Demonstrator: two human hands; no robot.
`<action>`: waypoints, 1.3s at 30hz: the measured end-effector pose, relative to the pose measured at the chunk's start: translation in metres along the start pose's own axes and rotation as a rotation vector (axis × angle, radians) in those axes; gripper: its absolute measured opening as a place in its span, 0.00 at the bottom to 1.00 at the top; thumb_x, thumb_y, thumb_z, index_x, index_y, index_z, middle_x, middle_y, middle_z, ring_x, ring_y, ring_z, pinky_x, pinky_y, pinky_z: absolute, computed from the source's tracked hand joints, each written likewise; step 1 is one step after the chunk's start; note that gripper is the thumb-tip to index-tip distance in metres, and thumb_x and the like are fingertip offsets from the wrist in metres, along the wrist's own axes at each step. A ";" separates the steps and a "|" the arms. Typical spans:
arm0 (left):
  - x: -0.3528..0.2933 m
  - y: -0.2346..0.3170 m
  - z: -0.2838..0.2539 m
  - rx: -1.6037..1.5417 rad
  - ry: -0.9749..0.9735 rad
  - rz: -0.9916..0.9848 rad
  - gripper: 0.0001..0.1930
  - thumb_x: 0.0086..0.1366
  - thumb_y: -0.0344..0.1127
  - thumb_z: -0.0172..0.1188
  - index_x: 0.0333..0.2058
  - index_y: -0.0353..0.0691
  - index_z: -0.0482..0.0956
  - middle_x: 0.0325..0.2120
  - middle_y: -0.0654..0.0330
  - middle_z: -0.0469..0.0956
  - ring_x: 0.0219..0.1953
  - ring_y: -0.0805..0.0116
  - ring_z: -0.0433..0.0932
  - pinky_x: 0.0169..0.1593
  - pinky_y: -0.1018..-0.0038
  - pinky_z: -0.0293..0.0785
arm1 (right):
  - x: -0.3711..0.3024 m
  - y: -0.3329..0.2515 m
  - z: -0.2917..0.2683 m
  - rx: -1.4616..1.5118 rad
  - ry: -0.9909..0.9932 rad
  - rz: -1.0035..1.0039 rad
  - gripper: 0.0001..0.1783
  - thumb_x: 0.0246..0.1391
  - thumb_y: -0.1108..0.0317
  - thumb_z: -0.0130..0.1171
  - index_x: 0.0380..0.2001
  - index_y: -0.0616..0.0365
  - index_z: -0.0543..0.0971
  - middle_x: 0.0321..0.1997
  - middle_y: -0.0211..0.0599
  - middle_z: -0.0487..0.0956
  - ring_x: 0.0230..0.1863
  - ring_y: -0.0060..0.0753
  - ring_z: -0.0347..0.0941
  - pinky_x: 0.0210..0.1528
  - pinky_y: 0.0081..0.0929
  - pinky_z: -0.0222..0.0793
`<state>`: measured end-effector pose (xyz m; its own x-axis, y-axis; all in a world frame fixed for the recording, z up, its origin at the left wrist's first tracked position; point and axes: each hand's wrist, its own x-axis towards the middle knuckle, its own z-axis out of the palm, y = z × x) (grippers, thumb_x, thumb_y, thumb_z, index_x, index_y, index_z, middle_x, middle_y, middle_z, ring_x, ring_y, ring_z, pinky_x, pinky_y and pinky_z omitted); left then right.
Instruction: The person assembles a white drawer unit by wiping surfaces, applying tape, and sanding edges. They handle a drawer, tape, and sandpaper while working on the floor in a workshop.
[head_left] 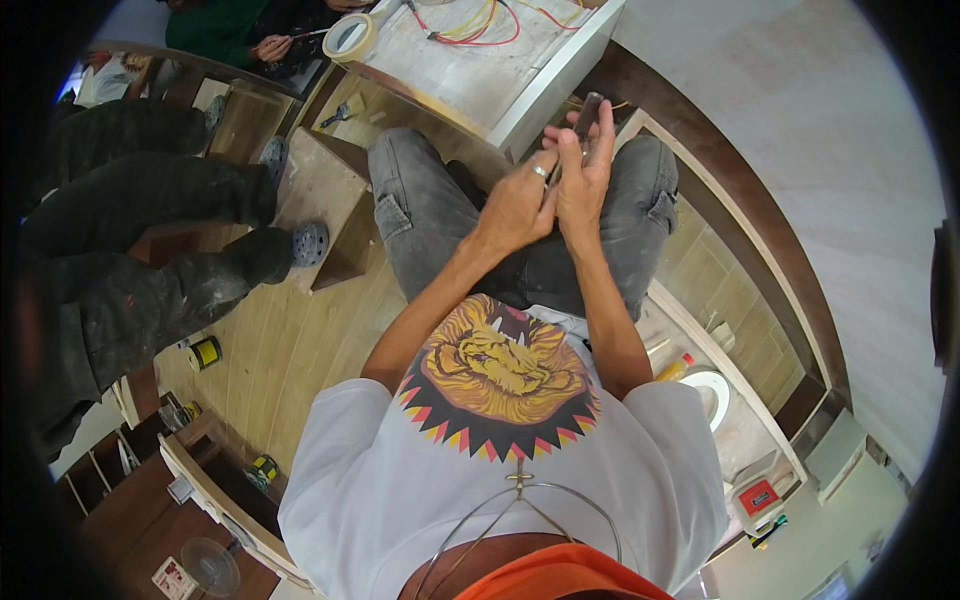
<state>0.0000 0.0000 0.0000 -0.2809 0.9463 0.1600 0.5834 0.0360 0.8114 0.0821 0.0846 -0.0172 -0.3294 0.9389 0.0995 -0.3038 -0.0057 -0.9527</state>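
Observation:
Both my hands meet in front of my lap, around a narrow, flat, dark object (590, 112) with a glossy edge, whose kind I cannot make out. My left hand (515, 205), with a ring on one finger, closes at its lower end. Along its side lies the thumb of my right hand (583, 185), with the other fingers reaching up behind it. The palms hide much of the object. Just beyond them is the corner of a pale box-like cabinet piece (520, 125) with red and yellow wires (490, 25) on top.
A masking tape roll (350, 40) rests at the cabinet piece's left edge, above a brush (343, 112). At left, a person in dark trousers (150, 190) stands by a wooden step (325, 190). A can (204, 353) sits on the floor. A curved wooden frame (740, 200) borders my right.

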 end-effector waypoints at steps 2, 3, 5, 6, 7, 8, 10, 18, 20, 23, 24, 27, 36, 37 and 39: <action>-0.014 0.012 0.002 0.001 -0.044 -0.074 0.30 0.62 0.34 0.68 0.63 0.43 0.72 0.49 0.43 0.81 0.49 0.48 0.83 0.52 0.60 0.78 | -0.017 0.010 -0.010 -0.038 0.052 0.092 0.40 0.70 0.64 0.55 0.78 0.55 0.51 0.58 0.41 0.72 0.46 0.29 0.75 0.51 0.28 0.74; -0.011 0.007 -0.008 -0.011 -0.028 -0.033 0.28 0.62 0.34 0.69 0.61 0.42 0.74 0.47 0.44 0.81 0.48 0.48 0.83 0.52 0.61 0.78 | -0.016 0.020 -0.010 -0.026 0.061 0.142 0.38 0.70 0.64 0.54 0.77 0.56 0.52 0.56 0.41 0.73 0.44 0.28 0.74 0.48 0.27 0.74; -0.013 -0.003 -0.032 -0.069 -0.006 0.030 0.23 0.61 0.33 0.69 0.56 0.39 0.79 0.45 0.47 0.82 0.45 0.48 0.83 0.51 0.63 0.78 | -0.022 0.039 -0.025 -0.034 0.084 0.267 0.36 0.71 0.63 0.52 0.77 0.56 0.54 0.54 0.39 0.74 0.40 0.24 0.73 0.43 0.24 0.73; -0.011 -0.005 -0.041 -0.090 0.098 -0.029 0.19 0.61 0.34 0.69 0.51 0.38 0.82 0.44 0.49 0.83 0.44 0.50 0.83 0.50 0.64 0.78 | -0.027 0.055 -0.024 -0.056 0.043 0.252 0.36 0.71 0.63 0.52 0.77 0.56 0.55 0.53 0.38 0.74 0.38 0.22 0.72 0.39 0.22 0.71; -0.007 -0.011 -0.052 0.026 0.152 -0.026 0.18 0.61 0.33 0.69 0.50 0.38 0.82 0.46 0.50 0.82 0.50 0.51 0.81 0.53 0.63 0.77 | -0.035 0.057 -0.018 -0.068 0.011 0.263 0.36 0.71 0.63 0.52 0.77 0.56 0.55 0.52 0.36 0.74 0.37 0.21 0.71 0.37 0.20 0.70; -0.002 -0.020 -0.059 0.175 0.176 0.014 0.18 0.61 0.34 0.69 0.49 0.38 0.82 0.48 0.51 0.81 0.54 0.51 0.78 0.58 0.60 0.73 | -0.043 0.061 -0.010 -0.075 -0.022 0.272 0.36 0.70 0.63 0.52 0.77 0.56 0.55 0.52 0.35 0.74 0.35 0.19 0.70 0.35 0.19 0.69; 0.010 -0.034 -0.073 0.412 0.180 0.098 0.17 0.61 0.35 0.68 0.48 0.39 0.82 0.52 0.52 0.80 0.60 0.52 0.74 0.66 0.53 0.64 | -0.056 0.056 0.013 -0.063 -0.087 0.313 0.36 0.71 0.62 0.52 0.77 0.56 0.54 0.48 0.33 0.73 0.35 0.18 0.68 0.35 0.18 0.67; 0.026 -0.076 -0.082 0.495 0.022 0.198 0.14 0.65 0.40 0.66 0.47 0.43 0.83 0.49 0.59 0.81 0.61 0.57 0.74 0.74 0.46 0.47 | -0.069 0.061 0.046 -0.112 -0.162 0.271 0.36 0.74 0.60 0.47 0.78 0.58 0.50 0.54 0.33 0.71 0.35 0.18 0.66 0.34 0.17 0.67; 0.025 -0.079 -0.079 0.453 0.037 0.206 0.14 0.65 0.40 0.66 0.47 0.44 0.83 0.49 0.59 0.81 0.59 0.57 0.75 0.74 0.47 0.47 | -0.061 0.062 0.046 -0.103 -0.151 0.260 0.35 0.74 0.60 0.46 0.78 0.58 0.51 0.54 0.33 0.71 0.35 0.18 0.66 0.34 0.17 0.67; 0.024 -0.083 -0.078 0.469 0.056 0.240 0.13 0.65 0.40 0.66 0.47 0.44 0.83 0.49 0.59 0.81 0.58 0.58 0.76 0.73 0.47 0.48 | -0.067 0.061 0.047 -0.125 -0.148 0.276 0.35 0.74 0.59 0.45 0.77 0.60 0.52 0.53 0.34 0.71 0.35 0.19 0.66 0.35 0.18 0.67; 0.023 -0.083 -0.076 0.460 0.065 0.239 0.13 0.65 0.40 0.66 0.47 0.44 0.83 0.48 0.59 0.81 0.58 0.58 0.76 0.73 0.47 0.49 | -0.072 0.060 0.045 -0.132 -0.154 0.269 0.35 0.74 0.59 0.45 0.77 0.60 0.52 0.52 0.34 0.71 0.35 0.19 0.66 0.35 0.18 0.66; 0.026 -0.084 -0.076 0.456 0.077 0.248 0.13 0.64 0.39 0.66 0.46 0.44 0.84 0.48 0.59 0.81 0.58 0.58 0.76 0.73 0.47 0.49 | -0.068 0.063 0.046 -0.131 -0.138 0.270 0.35 0.74 0.59 0.46 0.77 0.60 0.52 0.51 0.34 0.71 0.34 0.19 0.66 0.34 0.18 0.66; 0.023 -0.084 -0.074 0.459 0.074 0.240 0.14 0.64 0.38 0.67 0.47 0.45 0.84 0.48 0.60 0.81 0.58 0.58 0.75 0.73 0.48 0.49 | -0.056 0.060 0.043 -0.169 -0.134 0.250 0.35 0.74 0.60 0.46 0.77 0.61 0.52 0.51 0.34 0.71 0.35 0.19 0.65 0.35 0.18 0.66; 0.023 -0.083 -0.075 0.467 0.063 0.229 0.15 0.64 0.38 0.67 0.49 0.46 0.84 0.49 0.60 0.81 0.58 0.59 0.76 0.73 0.48 0.50 | -0.059 0.058 0.044 -0.155 -0.138 0.266 0.35 0.74 0.60 0.46 0.77 0.61 0.52 0.52 0.35 0.71 0.35 0.20 0.65 0.36 0.19 0.67; 0.024 -0.083 -0.075 0.463 0.058 0.219 0.17 0.64 0.37 0.68 0.51 0.47 0.84 0.49 0.61 0.81 0.58 0.60 0.76 0.73 0.48 0.50 | -0.070 0.055 0.047 -0.133 -0.146 0.295 0.34 0.74 0.60 0.46 0.77 0.62 0.53 0.54 0.36 0.71 0.35 0.21 0.66 0.38 0.20 0.68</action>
<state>-0.1118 -0.0047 -0.0216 -0.1482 0.9288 0.3397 0.9059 -0.0102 0.4233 0.0465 0.0022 -0.0628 -0.5131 0.8443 -0.1547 -0.0608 -0.2155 -0.9746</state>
